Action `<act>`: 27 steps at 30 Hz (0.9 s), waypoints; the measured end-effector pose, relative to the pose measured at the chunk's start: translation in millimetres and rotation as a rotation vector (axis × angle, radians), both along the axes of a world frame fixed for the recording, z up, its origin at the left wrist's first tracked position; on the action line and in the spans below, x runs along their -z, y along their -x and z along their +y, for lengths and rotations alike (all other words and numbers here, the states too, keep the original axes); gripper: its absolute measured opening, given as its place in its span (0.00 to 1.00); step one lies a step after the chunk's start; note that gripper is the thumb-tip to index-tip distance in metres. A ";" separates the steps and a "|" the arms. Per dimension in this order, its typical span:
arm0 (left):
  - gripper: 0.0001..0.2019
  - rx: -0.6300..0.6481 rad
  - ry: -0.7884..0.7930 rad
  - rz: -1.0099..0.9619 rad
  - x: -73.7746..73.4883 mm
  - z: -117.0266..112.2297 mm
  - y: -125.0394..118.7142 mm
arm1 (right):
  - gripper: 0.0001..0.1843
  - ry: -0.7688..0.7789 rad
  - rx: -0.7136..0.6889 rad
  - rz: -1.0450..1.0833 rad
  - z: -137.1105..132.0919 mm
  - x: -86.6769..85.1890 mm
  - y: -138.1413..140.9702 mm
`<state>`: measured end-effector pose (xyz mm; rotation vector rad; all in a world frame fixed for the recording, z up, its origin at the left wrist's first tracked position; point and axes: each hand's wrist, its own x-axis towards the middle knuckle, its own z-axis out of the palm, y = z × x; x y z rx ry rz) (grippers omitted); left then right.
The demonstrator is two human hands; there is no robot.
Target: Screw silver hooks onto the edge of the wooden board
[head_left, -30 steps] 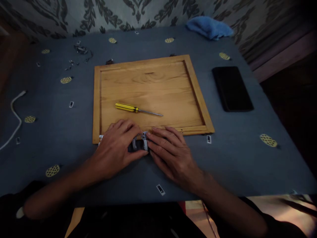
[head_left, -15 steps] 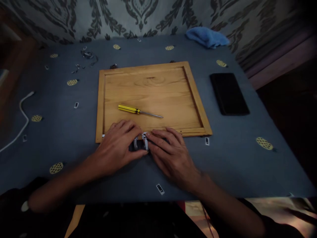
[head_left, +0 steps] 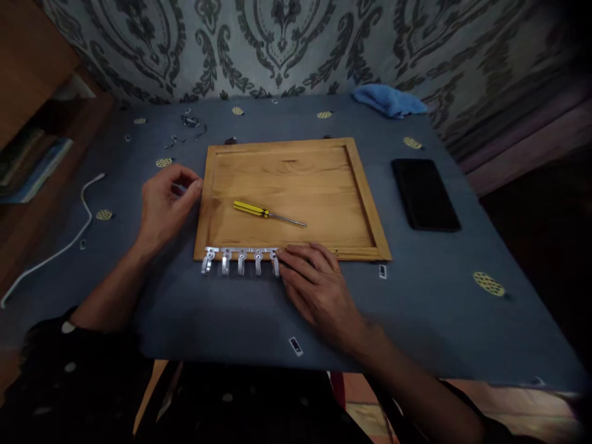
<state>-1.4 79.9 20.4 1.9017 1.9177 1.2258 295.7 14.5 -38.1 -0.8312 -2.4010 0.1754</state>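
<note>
A metal hook rail (head_left: 242,254) with several silver hooks lies along the near edge of a framed wooden board (head_left: 282,169), its hooks hanging toward me over the edge. My right hand (head_left: 319,283) presses its fingers onto the rail's right end, which they cover. My left hand (head_left: 166,200) is beside the board's left edge, thumb and forefinger tips together in a pinch; whatever is between them, if anything, is hidden. On the panel rests a screwdriver (head_left: 263,211) with a yellow and black handle, its shaft pointing right.
Small metal pieces (head_left: 176,140) and a dark tangled item (head_left: 190,121) lie at the back left. A white cable (head_left: 87,213) runs along the left side. To the right are a black phone-like slab (head_left: 425,194) and a blue cloth (head_left: 391,100) by the wall.
My left hand has let go of the rail and moved up and left, uncovering its hooks. My right hand stays on the rail. The view has shifted up and left.
</note>
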 end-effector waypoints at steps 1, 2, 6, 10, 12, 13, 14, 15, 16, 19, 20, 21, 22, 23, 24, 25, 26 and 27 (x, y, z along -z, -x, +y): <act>0.07 -0.039 -0.014 -0.007 2.9 4.3 6.8 | 0.13 0.000 -0.007 0.007 0.2 0.6 0.2; 0.07 -0.074 -0.026 -0.009 5.2 8.0 13.4 | 0.13 -0.001 -0.014 0.014 0.3 0.8 0.3; 0.05 -0.213 -0.061 0.024 9.5 17.7 45.2 | 0.16 -0.003 -0.035 0.004 0.9 -0.9 -0.7; 0.06 -0.359 -0.092 0.085 13.2 25.1 92.9 | 0.17 -0.097 -0.033 0.031 4.5 0.7 -1.3; 0.09 -0.403 -0.085 0.108 18.4 29.3 116.0 | 0.18 -0.140 -0.036 0.025 7.7 3.5 -0.7; 0.12 -0.411 -0.071 0.117 22.3 31.3 125.0 | 0.18 -0.181 -0.036 0.041 9.2 4.6 -0.4; 0.14 -0.412 -0.056 0.127 27.1 33.1 131.5 | 0.18 -0.208 -0.038 0.042 10.4 5.5 -0.2; 0.16 -0.404 -0.039 0.139 32.6 34.7 135.5 | 0.17 -0.228 -0.041 0.041 11.3 5.9 -0.1; 0.16 -0.387 -0.020 0.153 38.5 36.1 137.2 | 0.17 -0.243 -0.042 0.040 11.9 6.0 -0.1; 0.17 -0.320 0.035 0.211 55.4 39.4 133.1 | 0.18 -0.261 -0.037 0.026 12.1 4.9 -0.4; 0.17 -0.301 0.052 0.236 59.8 40.5 130.4 | 0.18 -0.264 -0.034 0.018 11.9 4.5 -0.6; 0.17 -0.285 0.067 0.262 63.3 41.8 127.5 | 0.18 -0.265 -0.033 0.010 11.7 4.1 -0.8; 0.17 -0.273 0.079 0.288 65.9 43.5 124.9 | 0.18 -0.265 -0.035 0.004 11.6 3.9 -1.0; 0.17 -0.266 0.090 0.315 67.6 45.7 122.7 | 0.18 -0.265 -0.036 0.001 11.6 3.7 -1.1; 0.17 -0.262 0.099 0.340 68.3 48.7 120.9 | 0.19 -0.263 -0.038 0.001 11.6 3.6 -1.2; 0.17 -0.262 0.107 0.364 68.3 52.5 119.5 | 0.19 -0.260 -0.040 0.001 11.6 3.5 -1.3; 0.17 -0.264 0.115 0.386 67.6 57.1 118.5 | 0.20 -0.255 -0.042 -0.002 11.7 3.4 -1.3; 0.17 -0.267 0.122 0.406 66.5 62.6 117.9 | 0.20 -0.251 -0.042 -0.007 11.9 3.3 -1.3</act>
